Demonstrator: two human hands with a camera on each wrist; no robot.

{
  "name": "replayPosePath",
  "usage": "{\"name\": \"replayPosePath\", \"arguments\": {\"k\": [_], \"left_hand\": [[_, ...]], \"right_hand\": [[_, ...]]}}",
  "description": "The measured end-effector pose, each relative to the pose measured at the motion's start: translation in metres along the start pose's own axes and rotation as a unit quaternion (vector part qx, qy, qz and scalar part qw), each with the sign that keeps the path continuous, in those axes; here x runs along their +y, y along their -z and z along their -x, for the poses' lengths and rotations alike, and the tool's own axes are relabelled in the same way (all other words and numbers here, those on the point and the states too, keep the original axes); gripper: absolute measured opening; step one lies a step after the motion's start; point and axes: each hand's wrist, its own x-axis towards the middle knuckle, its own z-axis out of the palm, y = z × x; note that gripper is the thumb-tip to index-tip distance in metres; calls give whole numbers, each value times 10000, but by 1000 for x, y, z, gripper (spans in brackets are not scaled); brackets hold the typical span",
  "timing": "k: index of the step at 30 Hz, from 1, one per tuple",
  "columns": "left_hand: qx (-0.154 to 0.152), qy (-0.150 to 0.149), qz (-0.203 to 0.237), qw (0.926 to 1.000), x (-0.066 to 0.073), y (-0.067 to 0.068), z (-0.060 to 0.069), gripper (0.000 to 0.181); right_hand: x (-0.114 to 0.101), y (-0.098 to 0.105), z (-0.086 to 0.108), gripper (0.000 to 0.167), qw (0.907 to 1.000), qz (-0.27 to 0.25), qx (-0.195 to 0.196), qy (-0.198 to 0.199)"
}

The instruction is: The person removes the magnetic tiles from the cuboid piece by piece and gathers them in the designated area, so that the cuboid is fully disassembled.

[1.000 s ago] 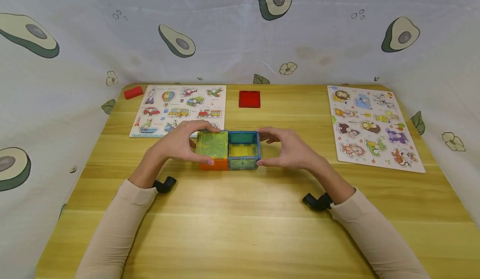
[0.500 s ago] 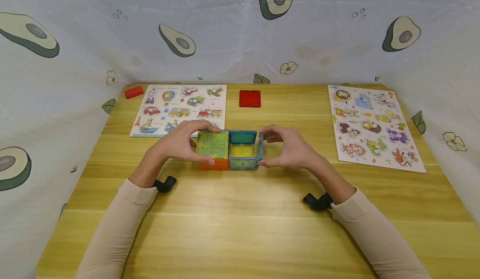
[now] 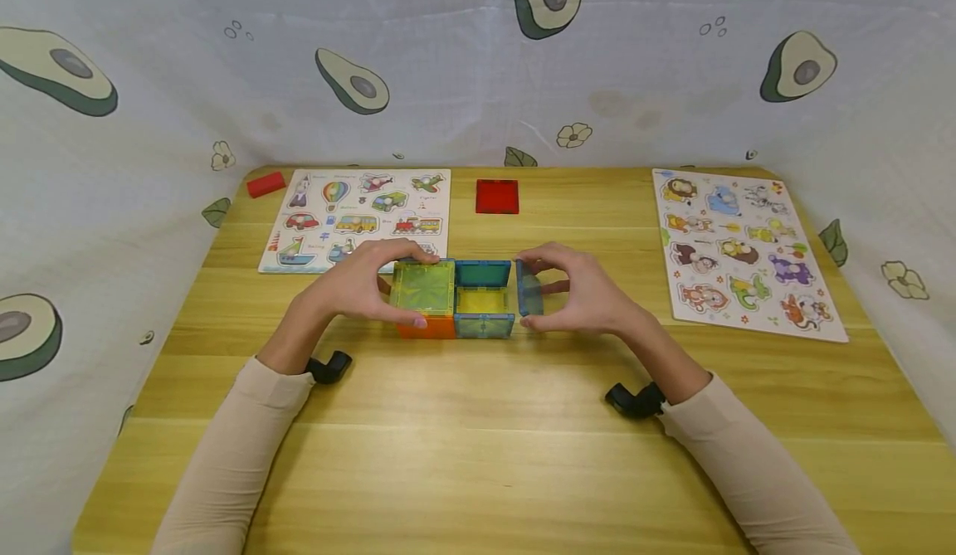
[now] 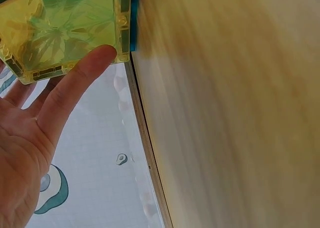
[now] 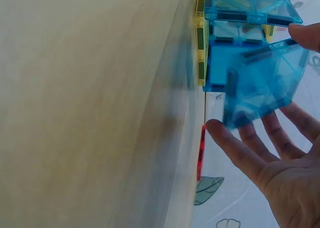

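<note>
Two joined boxes of translucent magnetic tiles stand on the table. The left box has a yellow-green top tile (image 3: 423,288) and an orange front (image 3: 426,328). My left hand (image 3: 366,285) grips this box, thumb at the front and fingers at the back; some fingers are hidden. The right box is topless, with blue walls (image 3: 484,325) and a yellow floor tile (image 3: 481,300); its right side is open. Just off that side, my right hand (image 3: 578,294) holds a blue square tile (image 3: 529,294) by its edges. In the right wrist view this tile (image 5: 265,87) is apart from the box and tilted.
A red square tile (image 3: 497,197) lies behind the boxes. A vehicle puzzle board (image 3: 403,244) is at the back left, with a red block (image 3: 265,184) beside it. An animal puzzle board (image 3: 739,285) lies at the right. An avocado-print cloth (image 3: 448,74) surrounds the table.
The blue tile has come away from the right box's open side and moved right in my right hand, leaving a gap. My left hand and the left box have stayed put.
</note>
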Motion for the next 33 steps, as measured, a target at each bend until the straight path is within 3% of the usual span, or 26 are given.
{"name": "replayPosePath", "arguments": {"k": [15,25,33], "left_hand": [[-23,-58,65,10000,0,-1,0,72],[37,-149,-69,9999,1,1,0,72],[27,-91,-20,10000,0,0,1,72]], "right_hand": [[5,18,-2,74,9986,421,292,115],[11,44,-19,70,9951,879,435,-136],[23,59,-37,74,9900,1185,370,-667]]}}
